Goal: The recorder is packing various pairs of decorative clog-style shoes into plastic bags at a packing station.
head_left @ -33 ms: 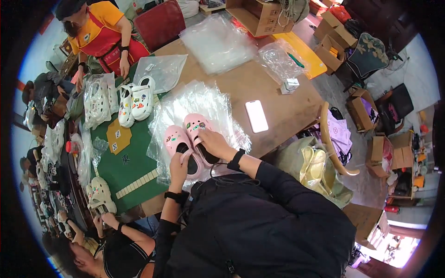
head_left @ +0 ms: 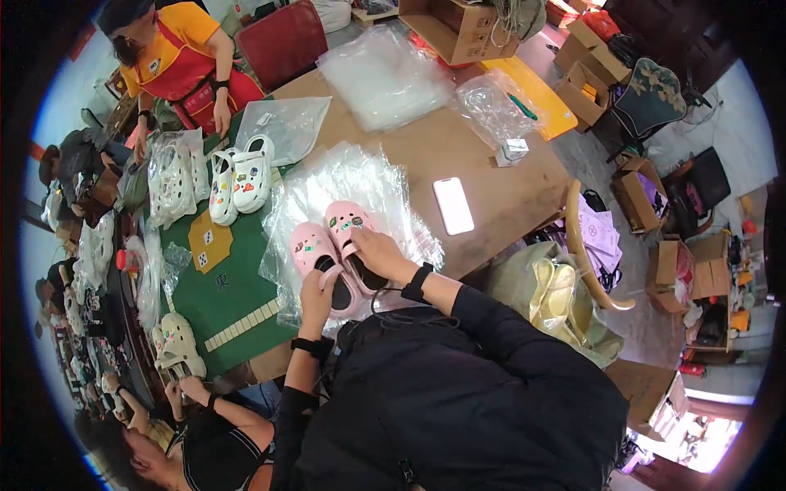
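Two pink clogs with small colourful charms lie side by side on a stack of clear plastic bags, toes pointing away from me. My left hand (head_left: 315,296) grips the left pink clog (head_left: 309,243) near its heel opening, thumb along the inner side. Closed around the upper of the right pink clog (head_left: 344,215) is my right hand (head_left: 378,252), its fingers partly hiding the strap and opening. Under both shoes spread the clear plastic bags (head_left: 385,192).
White clogs (head_left: 250,180) with charms stand at the far left, near bagged clogs (head_left: 172,180). A co-worker in a red apron (head_left: 196,82) stands beyond; another handles a beige clog (head_left: 178,348) at lower left. A phone (head_left: 453,206) and a small box (head_left: 512,152) lie to the right.
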The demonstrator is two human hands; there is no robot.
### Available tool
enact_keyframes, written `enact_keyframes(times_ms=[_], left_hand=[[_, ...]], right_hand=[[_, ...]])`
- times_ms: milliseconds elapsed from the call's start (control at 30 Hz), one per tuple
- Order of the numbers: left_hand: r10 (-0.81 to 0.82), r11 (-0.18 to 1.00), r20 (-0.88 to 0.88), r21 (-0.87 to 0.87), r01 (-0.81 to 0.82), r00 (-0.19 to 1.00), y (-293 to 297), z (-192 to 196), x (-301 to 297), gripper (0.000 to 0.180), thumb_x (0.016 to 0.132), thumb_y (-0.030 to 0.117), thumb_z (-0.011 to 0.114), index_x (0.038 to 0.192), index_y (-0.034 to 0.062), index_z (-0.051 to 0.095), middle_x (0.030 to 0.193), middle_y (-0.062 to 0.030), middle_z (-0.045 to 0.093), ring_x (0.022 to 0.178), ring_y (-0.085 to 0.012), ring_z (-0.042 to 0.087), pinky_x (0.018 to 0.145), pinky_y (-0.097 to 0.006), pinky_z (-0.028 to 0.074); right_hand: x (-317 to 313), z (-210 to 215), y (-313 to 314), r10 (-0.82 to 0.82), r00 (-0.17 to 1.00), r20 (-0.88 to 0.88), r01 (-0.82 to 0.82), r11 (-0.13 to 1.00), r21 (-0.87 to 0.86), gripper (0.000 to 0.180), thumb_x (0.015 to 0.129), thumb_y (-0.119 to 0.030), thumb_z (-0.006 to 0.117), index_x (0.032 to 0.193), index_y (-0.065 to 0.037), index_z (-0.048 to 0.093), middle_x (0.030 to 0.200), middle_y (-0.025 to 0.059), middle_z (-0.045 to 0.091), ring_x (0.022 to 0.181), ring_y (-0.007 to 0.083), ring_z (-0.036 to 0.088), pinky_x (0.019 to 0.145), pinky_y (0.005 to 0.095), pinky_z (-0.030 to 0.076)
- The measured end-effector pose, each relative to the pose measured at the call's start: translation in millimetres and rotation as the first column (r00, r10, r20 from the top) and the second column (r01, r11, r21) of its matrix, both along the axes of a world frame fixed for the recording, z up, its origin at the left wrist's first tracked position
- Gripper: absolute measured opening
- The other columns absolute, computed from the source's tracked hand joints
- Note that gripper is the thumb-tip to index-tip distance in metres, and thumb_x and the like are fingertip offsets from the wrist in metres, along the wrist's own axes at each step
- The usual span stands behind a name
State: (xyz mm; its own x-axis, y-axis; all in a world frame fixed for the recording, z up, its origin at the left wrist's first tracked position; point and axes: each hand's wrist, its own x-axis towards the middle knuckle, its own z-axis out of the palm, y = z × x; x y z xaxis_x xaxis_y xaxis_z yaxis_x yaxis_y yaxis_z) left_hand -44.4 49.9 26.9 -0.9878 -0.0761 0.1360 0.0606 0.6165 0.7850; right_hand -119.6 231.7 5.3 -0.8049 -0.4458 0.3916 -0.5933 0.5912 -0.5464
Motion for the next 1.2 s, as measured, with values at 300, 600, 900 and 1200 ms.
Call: enact_keyframes(times_ms=[300,600,900,1200], left_hand=[[0.214,0.838,-0.241,-0.454,-0.305,0.947,-2.1,-13.2,-1.1,0.059,0.067,0.002,0.062,0.121,0.0026,0.039,0.120,-0.0288,0.037,0.107,-0.0457,0.040,0.091,-0.044,0.036],[0.098,0.956,0.227,-0.291,-0.029,0.969,-20.3,-42.7,-0.4,0.091,0.067,-0.013,0.046,0.142,0.0218,0.010,0.124,-0.0356,0.036,0.106,-0.0480,0.046,0.081,-0.045,0.044],[0.070,0.974,0.243,-0.225,-0.014,0.968,-26.0,-49.6,1.2,0.090,0.067,-0.015,0.044,0.142,0.0216,0.010,0.106,-0.0282,0.053,0.093,-0.0422,0.054,0.076,-0.046,0.043],[0.047,0.993,0.162,-0.111,-0.029,0.986,-27.6,-49.8,5.9,0.077,0.076,-0.009,0.044,0.142,0.0167,0.014,0.111,-0.0274,0.051,0.102,-0.0411,0.051,0.085,-0.042,0.040]], right_hand=[[-2.9,-0.9,3.6,-0.058,0.984,0.170,0.053,0.998,0.036,0.035,0.075,-0.007,0.053,0.108,-0.004,0.045,0.097,0.0178,0.056,0.081,0.0355,0.056,0.066,0.0429,0.047],[-7.2,-2.2,-18.6,-0.216,0.970,0.109,0.174,0.935,0.308,0.051,0.075,-0.007,0.052,0.125,-0.009,0.042,0.115,0.0247,0.049,0.084,0.0350,0.059,0.061,0.0402,0.050],[-13.6,-21.7,-21.3,-0.281,0.957,0.066,0.233,0.886,0.401,0.047,0.080,-0.010,0.047,0.127,-0.010,0.041,0.109,0.0374,0.049,0.066,0.0329,0.064,0.052,0.0367,0.051],[-23.1,-22.2,-6.8,-0.230,0.965,0.124,0.180,0.930,0.320,0.045,0.081,-0.009,0.045,0.126,-0.011,0.042,0.099,0.0299,0.054,0.069,0.0348,0.062,0.054,0.0391,0.050]])
